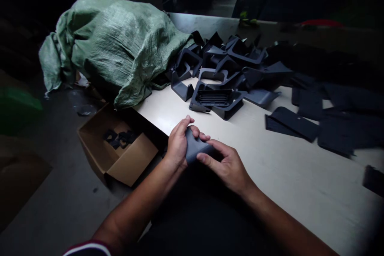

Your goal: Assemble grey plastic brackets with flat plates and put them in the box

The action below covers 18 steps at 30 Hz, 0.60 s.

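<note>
Between my two hands is a dark grey moulded plastic part point(195, 146) with a smooth sloping face, held just off the near edge of the table. My left hand point(179, 140) is closed around its left side and far edge. On the right, the thumb and fingers of my right hand point(226, 164) pinch the part's other end. The underside of the part is hidden. Beyond my hands, several similar dark plastic frames point(217, 76) lie in a heap on the table point(258, 160), one showing a slatted grille point(214, 98).
A green woven sack point(120, 40) lies at the table's far left, its mouth by the heap. Below it, an open cardboard box point(132, 164) holds a few black pieces point(120, 139). Flat dark panels point(295, 123) spread over the table's right side.
</note>
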Each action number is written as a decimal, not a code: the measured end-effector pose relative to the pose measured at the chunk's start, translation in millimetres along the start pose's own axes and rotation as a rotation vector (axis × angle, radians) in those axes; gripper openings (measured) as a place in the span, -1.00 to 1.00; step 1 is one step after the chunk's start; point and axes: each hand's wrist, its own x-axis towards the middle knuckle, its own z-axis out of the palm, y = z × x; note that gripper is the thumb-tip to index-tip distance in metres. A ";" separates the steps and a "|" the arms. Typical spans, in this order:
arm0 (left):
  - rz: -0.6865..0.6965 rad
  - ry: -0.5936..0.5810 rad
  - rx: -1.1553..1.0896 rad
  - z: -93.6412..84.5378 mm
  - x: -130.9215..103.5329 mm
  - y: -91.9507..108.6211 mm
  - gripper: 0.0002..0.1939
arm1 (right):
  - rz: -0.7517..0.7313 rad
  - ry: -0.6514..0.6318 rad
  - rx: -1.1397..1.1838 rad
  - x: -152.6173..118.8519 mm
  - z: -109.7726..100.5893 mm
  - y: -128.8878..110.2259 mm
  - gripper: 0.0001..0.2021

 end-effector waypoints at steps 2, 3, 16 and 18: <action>-0.044 0.012 -0.059 1.4 0.1 5.2 -0.82 | -0.053 -0.035 -0.041 -1.0 -9.0 2.6 -0.65; -0.077 0.028 -0.107 2.4 0.3 8.3 -0.83 | -0.082 -0.045 -0.063 -2.3 -13.5 4.9 -0.68; 0.395 -0.137 0.598 -32.3 16.5 10.1 -0.66 | -0.089 0.212 -0.070 -12.0 -25.6 17.2 -0.68; 0.380 -0.251 0.637 -38.0 12.0 10.5 -0.54 | -0.067 0.202 -0.044 -7.6 -25.3 5.3 -0.61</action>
